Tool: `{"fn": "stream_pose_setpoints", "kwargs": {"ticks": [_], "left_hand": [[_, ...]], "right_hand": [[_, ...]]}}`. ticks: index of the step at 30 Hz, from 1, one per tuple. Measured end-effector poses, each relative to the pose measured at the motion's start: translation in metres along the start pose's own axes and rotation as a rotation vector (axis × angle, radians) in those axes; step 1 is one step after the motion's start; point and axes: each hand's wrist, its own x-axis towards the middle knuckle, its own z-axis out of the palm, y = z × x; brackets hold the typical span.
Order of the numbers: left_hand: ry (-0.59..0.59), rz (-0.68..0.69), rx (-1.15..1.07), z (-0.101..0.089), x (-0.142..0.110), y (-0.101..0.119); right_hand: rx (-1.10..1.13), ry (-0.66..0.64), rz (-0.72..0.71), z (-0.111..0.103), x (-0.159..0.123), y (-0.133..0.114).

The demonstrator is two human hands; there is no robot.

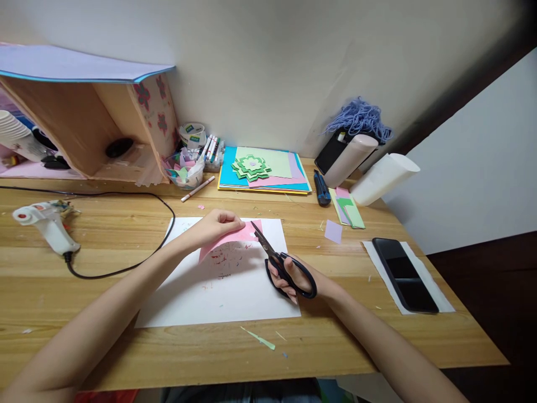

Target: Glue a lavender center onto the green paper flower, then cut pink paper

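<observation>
My left hand [221,225] pinches a sheet of pink paper [218,244] along its upper edge, holding it above a white sheet [188,305] marked with red and blue smudges. In my right hand [289,274] are black-handled scissors [279,262], thumb and fingers through the loops. The scissor blades point up and left and meet the right part of the pink paper. They look slightly apart at the tips. Part of the pink paper lies behind the blades and left fingers.
A glue gun [52,229] with a looping black cord lies left. Behind are a tub of paper scraps [184,174], stacked coloured paper [229,168] bearing a green paper flower [253,166], and a utility knife [321,189]. A phone [405,274] lies right. Paper scraps [262,338] dot the front.
</observation>
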Motion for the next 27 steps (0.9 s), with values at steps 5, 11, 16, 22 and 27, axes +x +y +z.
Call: {"fn": "stream_pose_setpoints", "kwargs": {"ticks": [5,11,16,22,27], "left_hand": [[-0.077,-0.032,-0.049,0.006,-0.001,0.0],[-0.187,-0.005,-0.208,0.017,-0.003,0.003],[-0.263,-0.016,-0.312,0.023,-0.003,0.001],[-0.286,-0.037,-0.404,0.028,-0.003,-0.003],[-0.302,-0.098,-0.508,0.033,-0.003,-0.004]], "right_hand": [[0.082,-0.01,-0.043,-0.002,0.004,0.011],[0.15,0.007,-0.078,0.001,0.01,0.022],[-0.03,0.06,-0.134,0.006,0.006,0.021],[-0.279,0.157,-0.206,0.009,0.004,0.017],[-0.323,0.174,-0.201,0.011,0.004,0.018]]}}
